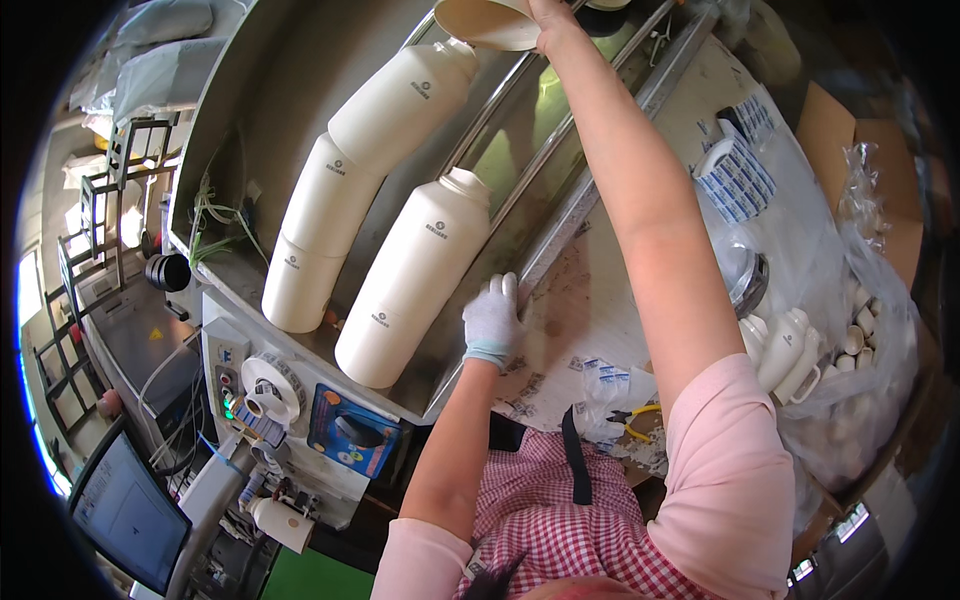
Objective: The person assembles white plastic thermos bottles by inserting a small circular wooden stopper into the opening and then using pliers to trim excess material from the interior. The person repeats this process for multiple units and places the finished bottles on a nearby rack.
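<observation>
The gloved left hand rests flat on the metal tray's edge for support; the right hand grips a tipped cup above the white bottles.

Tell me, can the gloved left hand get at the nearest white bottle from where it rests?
Probably yes. The left hand rests on the metal rail right beside the nearest bottle, which lies in the tray. Nothing stands between them, and the bottle's side is bare.
</observation>
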A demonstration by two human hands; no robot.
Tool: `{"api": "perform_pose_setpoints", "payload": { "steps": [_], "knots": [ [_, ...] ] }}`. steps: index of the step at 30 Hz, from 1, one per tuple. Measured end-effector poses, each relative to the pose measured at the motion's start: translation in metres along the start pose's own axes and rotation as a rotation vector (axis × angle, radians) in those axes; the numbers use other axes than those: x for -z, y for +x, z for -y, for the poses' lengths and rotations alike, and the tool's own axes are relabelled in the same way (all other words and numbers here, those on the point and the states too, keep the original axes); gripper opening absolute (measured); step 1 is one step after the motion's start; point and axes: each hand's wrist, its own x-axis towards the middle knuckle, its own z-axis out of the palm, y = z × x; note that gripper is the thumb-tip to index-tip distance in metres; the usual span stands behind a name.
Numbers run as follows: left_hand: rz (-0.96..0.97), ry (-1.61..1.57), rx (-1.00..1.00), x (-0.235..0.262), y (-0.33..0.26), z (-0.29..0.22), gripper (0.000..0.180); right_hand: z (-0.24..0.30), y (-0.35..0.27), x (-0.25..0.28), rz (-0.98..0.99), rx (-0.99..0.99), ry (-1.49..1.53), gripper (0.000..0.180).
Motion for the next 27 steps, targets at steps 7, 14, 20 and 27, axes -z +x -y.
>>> {"api": "perform_pose_setpoints", "payload": {
  "steps": [7, 14, 20, 27],
  "knots": [
    [0.005, 0.014, 0.007, -0.002, -0.001, -0.002, 0.042, 0.033, -0.06, 0.011, 0.679, -0.281, 0.18, 0.074],
    [-0.033, 0.06, -0.037, -0.009, 0.001, 0.005, 0.043, -0.005, -0.251, 0.096, 0.324, -0.315, 0.322, 0.065],
    [-0.174, 0.064, -0.115, -0.017, -0.001, 0.003, 0.036, 0.008, -0.497, 0.259, -0.589, 0.481, -0.618, 0.097],
    [-0.172, 0.12, -0.128, -0.014, -0.001, -0.002, 0.039, 0.122, -0.657, 0.483, -1.28, 0.378, -1.163, 0.112]
  ]
}}
